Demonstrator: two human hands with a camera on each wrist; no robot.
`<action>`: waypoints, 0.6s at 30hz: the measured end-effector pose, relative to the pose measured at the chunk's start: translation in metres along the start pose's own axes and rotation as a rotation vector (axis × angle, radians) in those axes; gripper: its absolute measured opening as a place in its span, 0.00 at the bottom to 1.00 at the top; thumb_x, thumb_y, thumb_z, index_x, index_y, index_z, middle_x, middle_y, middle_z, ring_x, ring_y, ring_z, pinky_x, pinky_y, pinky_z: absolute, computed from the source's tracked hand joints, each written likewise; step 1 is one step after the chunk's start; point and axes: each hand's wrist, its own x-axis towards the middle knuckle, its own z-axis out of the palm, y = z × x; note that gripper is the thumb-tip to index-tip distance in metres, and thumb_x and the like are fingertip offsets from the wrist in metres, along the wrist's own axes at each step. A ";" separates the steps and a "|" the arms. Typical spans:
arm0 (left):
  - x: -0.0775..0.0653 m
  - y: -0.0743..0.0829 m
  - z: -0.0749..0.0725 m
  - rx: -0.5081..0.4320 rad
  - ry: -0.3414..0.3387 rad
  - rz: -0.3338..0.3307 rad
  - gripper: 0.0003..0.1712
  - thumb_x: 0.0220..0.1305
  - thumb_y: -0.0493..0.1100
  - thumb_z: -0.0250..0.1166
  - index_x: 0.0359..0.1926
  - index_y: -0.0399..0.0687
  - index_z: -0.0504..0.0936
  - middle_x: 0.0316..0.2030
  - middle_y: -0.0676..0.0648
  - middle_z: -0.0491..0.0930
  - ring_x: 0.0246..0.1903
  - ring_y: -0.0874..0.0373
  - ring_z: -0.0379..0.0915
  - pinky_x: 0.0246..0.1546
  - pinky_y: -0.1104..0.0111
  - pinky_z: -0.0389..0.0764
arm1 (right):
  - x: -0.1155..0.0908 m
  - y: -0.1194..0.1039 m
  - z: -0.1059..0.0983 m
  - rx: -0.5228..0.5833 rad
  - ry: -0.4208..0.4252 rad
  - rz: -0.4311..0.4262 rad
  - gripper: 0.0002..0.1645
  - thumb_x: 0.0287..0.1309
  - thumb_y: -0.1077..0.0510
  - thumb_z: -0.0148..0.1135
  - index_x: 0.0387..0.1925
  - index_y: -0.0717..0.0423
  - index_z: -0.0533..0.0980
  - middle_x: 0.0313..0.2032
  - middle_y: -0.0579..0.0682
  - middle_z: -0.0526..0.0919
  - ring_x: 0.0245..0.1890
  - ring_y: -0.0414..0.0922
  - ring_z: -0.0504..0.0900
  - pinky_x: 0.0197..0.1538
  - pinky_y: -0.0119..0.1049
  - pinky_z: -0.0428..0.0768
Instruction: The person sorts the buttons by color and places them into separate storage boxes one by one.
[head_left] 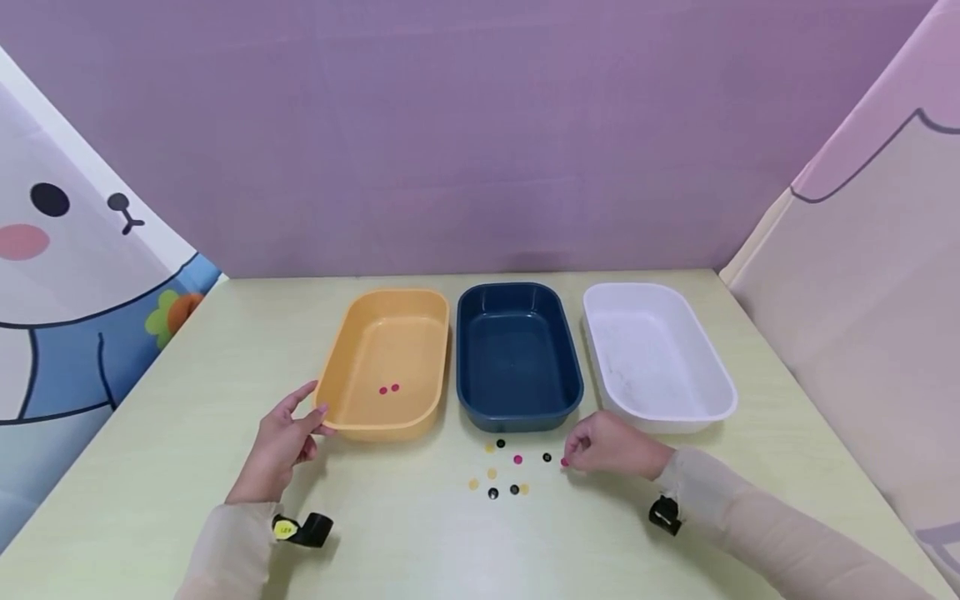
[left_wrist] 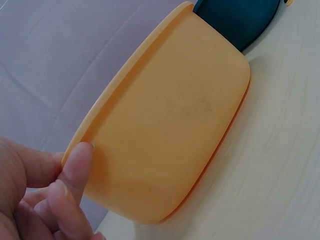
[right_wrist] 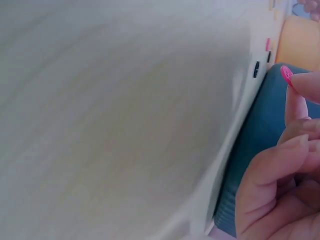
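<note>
My left hand (head_left: pixel 276 450) pinches the near left corner rim of the orange bin (head_left: pixel 386 350), thumb outside the wall. Two pink buttons (head_left: pixel 395 387) lie on that bin's floor. Between thumb and forefinger, my right hand (head_left: pixel 613 446) holds a pink button (right_wrist: pixel 286 75), low over the table in front of the white bin (head_left: pixel 660 350). To its left are scattered several small buttons: a loose pink button (head_left: pixel 518 459), black buttons (head_left: pixel 547 457) and pale yellow buttons (head_left: pixel 492 473).
The dark blue bin (head_left: pixel 517 354) stands between the orange and white bins, all three in a row on the pale wooden table (head_left: pixel 420 550). A purple cloth (head_left: pixel 480 142) hangs behind, and printed cloths (head_left: pixel 862 275) flank both sides.
</note>
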 end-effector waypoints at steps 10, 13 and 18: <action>-0.001 -0.003 -0.001 -0.007 0.005 0.007 0.36 0.73 0.41 0.52 0.75 0.47 0.47 0.18 0.59 0.80 0.10 0.67 0.62 0.15 0.76 0.66 | 0.007 -0.015 -0.001 -0.016 0.040 -0.086 0.06 0.48 0.68 0.62 0.25 0.59 0.84 0.25 0.42 0.83 0.18 0.32 0.67 0.24 0.25 0.66; -0.001 -0.003 -0.001 -0.008 0.007 0.005 0.36 0.73 0.41 0.52 0.75 0.46 0.47 0.18 0.59 0.79 0.10 0.67 0.62 0.15 0.76 0.66 | 0.009 -0.021 0.000 -0.010 0.056 -0.087 0.05 0.48 0.68 0.63 0.25 0.59 0.83 0.26 0.44 0.85 0.18 0.32 0.67 0.24 0.25 0.65; 0.000 -0.002 0.000 -0.006 0.004 0.004 0.36 0.73 0.40 0.52 0.75 0.46 0.47 0.18 0.59 0.79 0.11 0.67 0.62 0.16 0.75 0.67 | 0.014 -0.033 0.001 -0.013 0.063 -0.106 0.05 0.48 0.67 0.62 0.24 0.59 0.83 0.26 0.44 0.85 0.17 0.32 0.66 0.22 0.25 0.65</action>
